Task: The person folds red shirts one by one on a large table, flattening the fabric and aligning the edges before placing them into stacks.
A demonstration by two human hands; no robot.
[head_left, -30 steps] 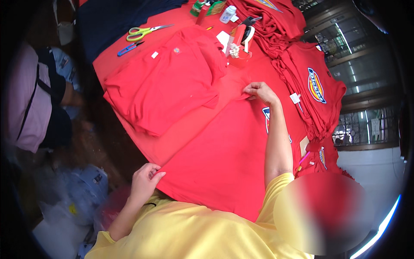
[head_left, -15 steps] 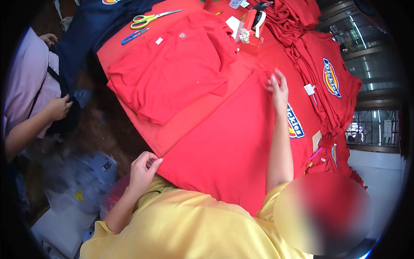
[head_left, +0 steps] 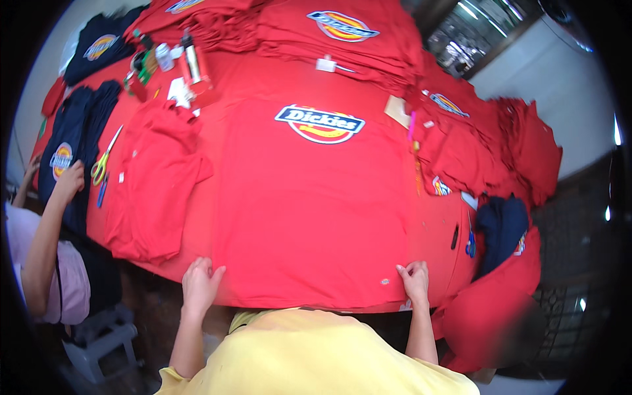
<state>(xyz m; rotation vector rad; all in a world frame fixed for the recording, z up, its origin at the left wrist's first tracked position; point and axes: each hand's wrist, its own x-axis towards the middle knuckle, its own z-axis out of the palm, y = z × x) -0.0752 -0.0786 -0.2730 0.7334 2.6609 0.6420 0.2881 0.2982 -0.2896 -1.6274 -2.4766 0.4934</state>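
While both hands are flanking its near end, the red cloth (head_left: 309,210) is lying flat on the red table (head_left: 431,227), directly in front of the person. It is forming a broad, nearly square panel, its near hem running along the table's edge and its sides lying fairly straight. Its surface is looking smooth, with only faint creases showing. Toward the far end a large print (head_left: 319,124) is standing out: a white-bordered dark blue band with pale lettering is crossing an oval of yellow and red. Close to the near right corner a tiny pale badge (head_left: 385,282) is showing.

The left hand (head_left: 203,284) is resting by the near left corner, its fingers bending toward the thumb; whether they are pinching the cloth, I cannot tell. The right hand (head_left: 415,282) is staying close to the right edge, near the badge, fingers curling; I cannot tell whether they are grasping it. Another red garment (head_left: 148,191) is lying rumpled to the left, with scissors (head_left: 102,164) beside it.
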